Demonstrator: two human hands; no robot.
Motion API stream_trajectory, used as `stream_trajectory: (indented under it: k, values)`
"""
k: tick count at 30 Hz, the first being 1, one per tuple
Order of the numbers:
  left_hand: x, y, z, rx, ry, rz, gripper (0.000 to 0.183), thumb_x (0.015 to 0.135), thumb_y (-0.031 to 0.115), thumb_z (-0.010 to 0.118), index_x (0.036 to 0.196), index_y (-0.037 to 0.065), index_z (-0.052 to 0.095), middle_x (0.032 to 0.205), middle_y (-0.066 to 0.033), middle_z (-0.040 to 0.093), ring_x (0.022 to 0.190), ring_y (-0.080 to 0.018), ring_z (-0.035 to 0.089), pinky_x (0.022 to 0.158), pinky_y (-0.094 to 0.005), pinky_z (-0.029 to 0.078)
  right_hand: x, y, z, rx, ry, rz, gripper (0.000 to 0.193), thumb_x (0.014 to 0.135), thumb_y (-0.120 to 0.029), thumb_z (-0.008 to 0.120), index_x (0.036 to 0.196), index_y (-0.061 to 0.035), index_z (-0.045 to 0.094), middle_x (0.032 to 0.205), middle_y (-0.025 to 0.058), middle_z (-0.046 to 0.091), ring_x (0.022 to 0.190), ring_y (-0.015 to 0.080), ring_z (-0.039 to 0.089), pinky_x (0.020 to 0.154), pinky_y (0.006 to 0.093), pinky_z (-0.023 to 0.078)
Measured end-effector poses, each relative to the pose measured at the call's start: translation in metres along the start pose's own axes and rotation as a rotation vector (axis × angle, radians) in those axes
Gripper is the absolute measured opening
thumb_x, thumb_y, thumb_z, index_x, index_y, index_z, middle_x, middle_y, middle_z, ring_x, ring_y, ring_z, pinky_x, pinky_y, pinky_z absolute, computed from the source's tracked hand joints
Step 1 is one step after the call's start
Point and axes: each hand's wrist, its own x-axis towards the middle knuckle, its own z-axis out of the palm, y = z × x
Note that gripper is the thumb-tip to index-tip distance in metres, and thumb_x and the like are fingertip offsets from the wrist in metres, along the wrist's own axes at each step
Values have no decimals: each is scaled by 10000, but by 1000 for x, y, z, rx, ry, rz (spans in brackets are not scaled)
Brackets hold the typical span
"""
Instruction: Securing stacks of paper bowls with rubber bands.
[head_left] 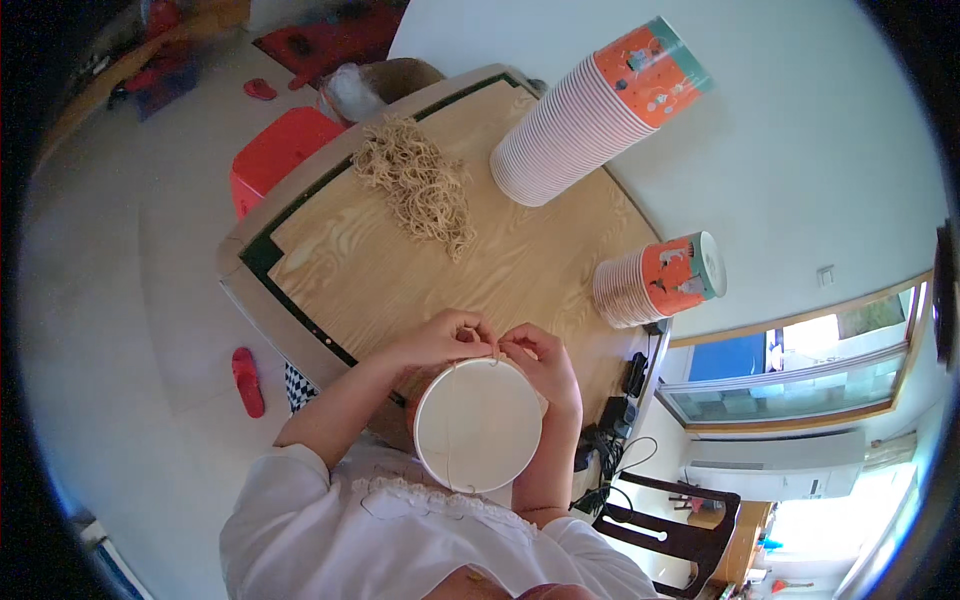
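Observation:
A white-lined paper bucket [490, 430] is close to my body, its open mouth facing up. A thin tan string [449, 420] crosses the mouth from the near rim to the far rim. At the far rim my left hand [452, 338] pinches the string with bent fingers. Just to its right, my right hand [543, 362] has its fingertips closed at the same spot, against the rim and string. The string's very end is hidden among the fingers. Farther off on the table lies a tangled pile of tan strings [415, 185].
A tall stack of paper buckets [580, 125] stands at the table's far right, with a shorter stack [650, 280] nearer. Black adapters and cables [610, 430] crowd the right edge. A red stool [285, 155] is beyond the left edge; a dark chair [680, 520] stands at right.

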Motion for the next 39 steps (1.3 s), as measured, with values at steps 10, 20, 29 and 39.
stream_trajectory:
  k: [10, 20, 29, 39]
  values:
    - [8, 10, 8, -349, 20, -288, 153, 840, 210, 620, 869, 60, 609, 684, 26, 565, 584, -51, 498, 522, -198, 388, -15, -25, 7, -130, 157, 44, 81, 786, -21, 630, 858, 15, 620, 778, 40, 624, 774, 101, 574, 738, 244, 456]
    - [6, 8, 10, -348, 118, -319, 216, 831, 200, 630, 937, 15, 663, 671, 28, 565, 528, -25, 448, 461, -190, 352, -22, -34, 4, -162, 230, 26, 83, 756, -13, 660, 829, 10, 626, 766, 47, 621, 756, 109, 573, 718, 242, 456]
    - [6, 22, 17, -246, 169, -299, 238, 793, 174, 647, 948, -6, 670, 762, -40, 647, 631, -76, 566, 568, -211, 449, -19, -29, 4, -158, 270, -2, 82, 747, -4, 672, 810, 6, 620, 744, 36, 615, 732, 100, 563, 700, 233, 453]
    - [14, 5, 9, -351, 125, -269, 198, 754, 138, 704, 897, 5, 673, 765, -47, 648, 633, -88, 566, 578, -216, 453, -7, -10, 4, 4, 180, -28, 77, 796, -3, 634, 857, -4, 586, 785, 15, 593, 760, 92, 570, 713, 226, 460]
